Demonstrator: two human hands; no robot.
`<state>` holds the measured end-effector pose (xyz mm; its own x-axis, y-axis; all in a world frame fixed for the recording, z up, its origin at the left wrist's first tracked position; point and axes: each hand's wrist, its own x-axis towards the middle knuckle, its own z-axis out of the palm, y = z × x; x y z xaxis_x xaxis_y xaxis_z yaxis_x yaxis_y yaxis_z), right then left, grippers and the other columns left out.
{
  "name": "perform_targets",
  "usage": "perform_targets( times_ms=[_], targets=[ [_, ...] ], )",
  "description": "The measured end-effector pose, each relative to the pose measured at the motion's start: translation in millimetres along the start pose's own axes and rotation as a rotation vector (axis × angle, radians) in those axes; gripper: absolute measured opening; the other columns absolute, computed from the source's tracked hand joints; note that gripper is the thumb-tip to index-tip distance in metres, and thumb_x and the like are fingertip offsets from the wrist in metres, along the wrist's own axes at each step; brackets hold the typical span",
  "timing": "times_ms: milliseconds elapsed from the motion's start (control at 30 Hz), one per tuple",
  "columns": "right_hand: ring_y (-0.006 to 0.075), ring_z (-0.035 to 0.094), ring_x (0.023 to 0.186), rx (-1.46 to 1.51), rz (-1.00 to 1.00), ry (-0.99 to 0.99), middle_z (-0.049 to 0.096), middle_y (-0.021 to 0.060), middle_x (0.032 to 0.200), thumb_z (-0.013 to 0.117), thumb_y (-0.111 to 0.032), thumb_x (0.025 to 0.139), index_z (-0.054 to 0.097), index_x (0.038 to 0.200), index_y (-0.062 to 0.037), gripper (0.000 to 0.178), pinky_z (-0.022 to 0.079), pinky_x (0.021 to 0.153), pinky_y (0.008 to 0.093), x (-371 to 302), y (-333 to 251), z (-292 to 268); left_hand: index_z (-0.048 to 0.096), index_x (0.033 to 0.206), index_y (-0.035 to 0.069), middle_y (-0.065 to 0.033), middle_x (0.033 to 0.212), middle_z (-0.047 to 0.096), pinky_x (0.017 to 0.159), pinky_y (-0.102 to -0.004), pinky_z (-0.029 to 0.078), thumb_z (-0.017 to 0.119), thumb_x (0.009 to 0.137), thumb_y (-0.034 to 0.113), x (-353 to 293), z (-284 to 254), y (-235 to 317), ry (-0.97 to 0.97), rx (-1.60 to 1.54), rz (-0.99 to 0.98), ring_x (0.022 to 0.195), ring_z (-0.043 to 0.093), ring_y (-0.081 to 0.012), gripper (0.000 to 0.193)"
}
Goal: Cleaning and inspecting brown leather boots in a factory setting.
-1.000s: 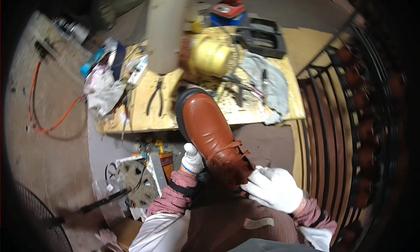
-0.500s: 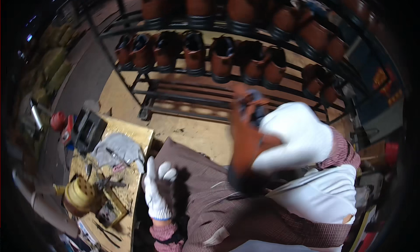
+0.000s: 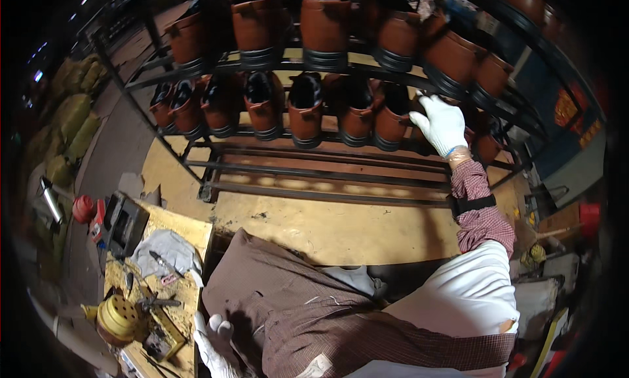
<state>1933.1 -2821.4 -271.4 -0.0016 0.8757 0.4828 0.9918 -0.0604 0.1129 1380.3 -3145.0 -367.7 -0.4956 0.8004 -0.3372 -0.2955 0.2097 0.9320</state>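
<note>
Boot stands beside right hand, fingers half-curled, hold unclear; left hand spread, empty

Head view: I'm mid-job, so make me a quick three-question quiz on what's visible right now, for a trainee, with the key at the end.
1. Which gloved hand is up at the black rack of brown leather shoes?
2. True or false: the grey cloth lies on the workbench.
3. What colour is the container with holes? a) red b) yellow c) blue

Key: 1. The right hand. 2. True. 3. b) yellow.
</note>
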Motion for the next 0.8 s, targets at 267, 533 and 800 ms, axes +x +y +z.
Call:
perform_targets(
  times_ms=[267,533,800],
  targets=[
    [0.0414,0.071,0.080,0.047,-0.223,-0.461,0.071,0.0228,0.081,0.065,-0.046,0.085,0.075,0.081,-0.0048,0.043,0.057,0.075,0.0480,-17,-127,-25,0.025,0.164,0.006,-0.0126,0.135,0.057,0.100,-0.0375,0.046,0.040,0.107,0.058,-20,20,9,0.039,-0.129,0.059,0.108,0.057,-0.0205,0.078],
    [0.0237,0.061,0.053,0.869,-1.225,-0.602,0.056,0.0097,0.057,0.078,-0.044,0.082,0.071,0.076,-0.0055,0.040,0.050,0.055,0.0349,-80,-290,-154,0.017,0.164,0.003,-0.0172,0.151,0.050,0.115,-0.0435,0.039,0.060,0.099,0.058,-35,-8,-27,-0.171,-0.260,0.107,0.130,0.054,-0.0271,0.096],
    [0.0211,0.062,0.051,1.092,-2.115,-0.387,0.071,0.0113,0.104,0.079,-0.035,0.082,0.066,0.123,-0.0031,0.054,0.047,0.045,0.0354,-168,-429,-174,0.027,0.160,0.012,-0.0154,0.155,0.042,0.118,-0.0482,0.039,0.035,0.109,0.054,-31,-76,-70,-0.341,-1.391,0.484,0.140,0.048,-0.0343,0.066]
  ],
)
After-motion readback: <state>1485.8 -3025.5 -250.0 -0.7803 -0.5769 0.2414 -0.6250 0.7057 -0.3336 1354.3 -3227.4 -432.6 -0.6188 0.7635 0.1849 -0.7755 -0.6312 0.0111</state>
